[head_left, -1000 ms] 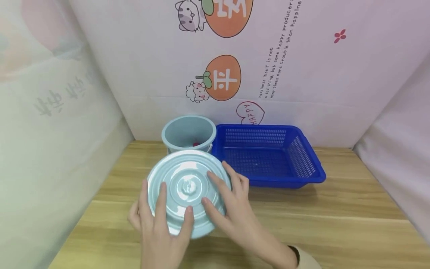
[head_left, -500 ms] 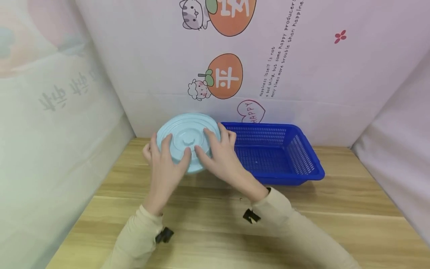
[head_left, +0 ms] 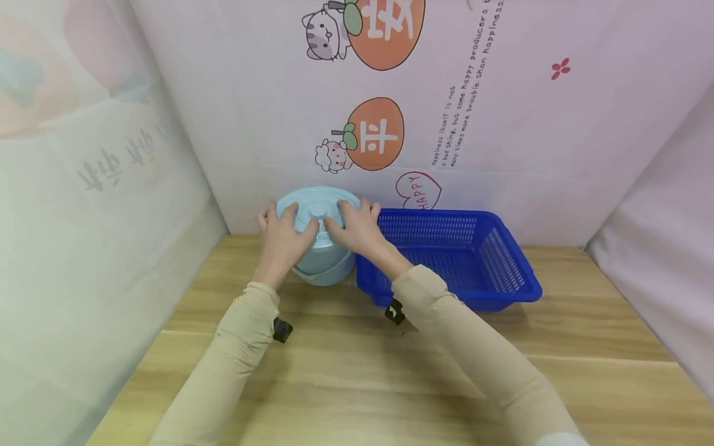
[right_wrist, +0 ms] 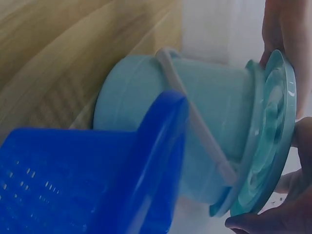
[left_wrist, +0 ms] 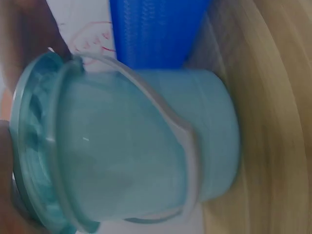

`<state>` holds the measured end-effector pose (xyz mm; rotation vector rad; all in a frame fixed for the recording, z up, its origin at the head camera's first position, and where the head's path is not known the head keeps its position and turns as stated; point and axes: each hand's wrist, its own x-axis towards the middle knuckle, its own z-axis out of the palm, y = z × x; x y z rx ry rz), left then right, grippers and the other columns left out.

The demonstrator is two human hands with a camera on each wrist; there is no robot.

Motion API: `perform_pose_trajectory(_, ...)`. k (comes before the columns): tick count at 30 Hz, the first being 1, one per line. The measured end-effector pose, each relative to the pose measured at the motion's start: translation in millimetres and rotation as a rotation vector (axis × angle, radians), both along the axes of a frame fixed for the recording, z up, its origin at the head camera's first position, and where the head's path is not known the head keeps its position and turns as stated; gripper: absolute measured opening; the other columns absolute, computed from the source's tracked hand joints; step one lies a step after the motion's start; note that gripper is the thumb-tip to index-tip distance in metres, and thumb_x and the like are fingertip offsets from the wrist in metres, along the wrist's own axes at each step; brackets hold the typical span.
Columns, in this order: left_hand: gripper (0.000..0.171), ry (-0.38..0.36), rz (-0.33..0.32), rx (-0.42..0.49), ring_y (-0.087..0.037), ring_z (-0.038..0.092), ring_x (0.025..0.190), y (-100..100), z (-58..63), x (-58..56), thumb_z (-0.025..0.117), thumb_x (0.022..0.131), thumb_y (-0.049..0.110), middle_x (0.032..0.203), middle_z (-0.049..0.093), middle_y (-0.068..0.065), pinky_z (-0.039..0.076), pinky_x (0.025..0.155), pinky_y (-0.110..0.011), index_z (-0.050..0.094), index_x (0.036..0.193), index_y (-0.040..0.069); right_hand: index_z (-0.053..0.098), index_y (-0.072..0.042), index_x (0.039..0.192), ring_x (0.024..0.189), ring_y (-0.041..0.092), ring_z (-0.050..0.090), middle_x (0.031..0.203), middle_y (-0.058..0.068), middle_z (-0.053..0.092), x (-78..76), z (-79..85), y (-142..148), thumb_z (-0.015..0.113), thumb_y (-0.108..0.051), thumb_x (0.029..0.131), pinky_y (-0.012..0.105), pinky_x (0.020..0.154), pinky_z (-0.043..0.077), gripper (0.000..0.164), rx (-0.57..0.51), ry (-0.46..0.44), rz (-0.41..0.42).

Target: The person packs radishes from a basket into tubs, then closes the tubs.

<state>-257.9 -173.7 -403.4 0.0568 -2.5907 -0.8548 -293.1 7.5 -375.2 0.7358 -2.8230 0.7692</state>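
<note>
A light blue round lid (head_left: 312, 196) lies at the mouth of a matching bucket (head_left: 323, 265). My left hand (head_left: 281, 240) grips the lid's left edge, and my right hand (head_left: 359, 231) grips its right edge, thumbs on top near the centre. In the right wrist view the lid (right_wrist: 273, 131) tilts against the bucket's rim (right_wrist: 243, 146), with a narrow gap along part of it. The pale bail handle (left_wrist: 183, 136) hangs down the bucket's front side. The bucket's inside is hidden.
A blue plastic basket (head_left: 446, 300) with slotted walls stands right beside the bucket, under my right forearm. Behind is a printed cloth wall (head_left: 502, 155), and another cloth (head_left: 111, 248) hangs at the left. All stands on a wood-grain table (head_left: 357, 371).
Both hands have carried the lid forward and away from me, from in front of the bucket to over its mouth. The lid has come down against the rim; the basket stays put.
</note>
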Motion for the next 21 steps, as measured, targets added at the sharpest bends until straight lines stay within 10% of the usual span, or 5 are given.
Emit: perform_pose_trajectory(21, 0.075, -0.086, -0.025, -0.109, -0.055, 0.014, 0.151, -7, -21.9, -24.6, 0.037, 0.107, 0.053, 0.169, 0.014, -0.036, 0.027, 0.117, -0.066, 0.04, 0.162, 0.004, 0.039, -0.005, 0.162, 0.148, 0.048, 0.02, 0.164, 0.033, 0.028, -20.5, -26.1, -7, 0.041, -0.05, 0.109, 0.058, 0.117, 0.019, 0.07, 0.019, -0.083, -0.053)
